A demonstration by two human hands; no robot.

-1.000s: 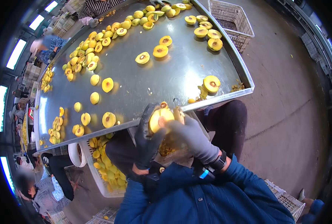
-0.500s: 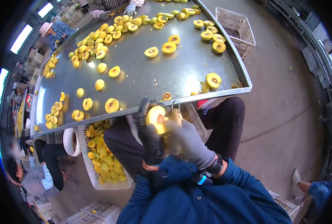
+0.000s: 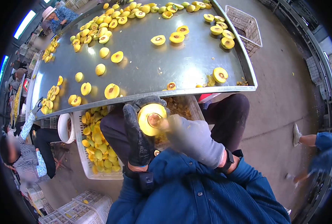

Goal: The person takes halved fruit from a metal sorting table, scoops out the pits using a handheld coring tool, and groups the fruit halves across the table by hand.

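Just off the table's (image 3: 143,63) near edge, our left hand (image 3: 134,136) clasps a fruit half (image 3: 145,125), probably light, firm, slick, best cupped by its skin; our right hand (image 3: 195,139) blurs, its finger grip unclear.

Bright windows (image 3: 24,24) glow leftward; a brownish floor (image 3: 281,86) spreads right.

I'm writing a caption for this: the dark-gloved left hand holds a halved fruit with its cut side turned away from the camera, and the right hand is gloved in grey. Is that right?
Not quite: the halved fruit has its cut side turned toward the camera, as the head view shows. The dark-gloved left hand does hold it, and the right hand is gloved in grey.
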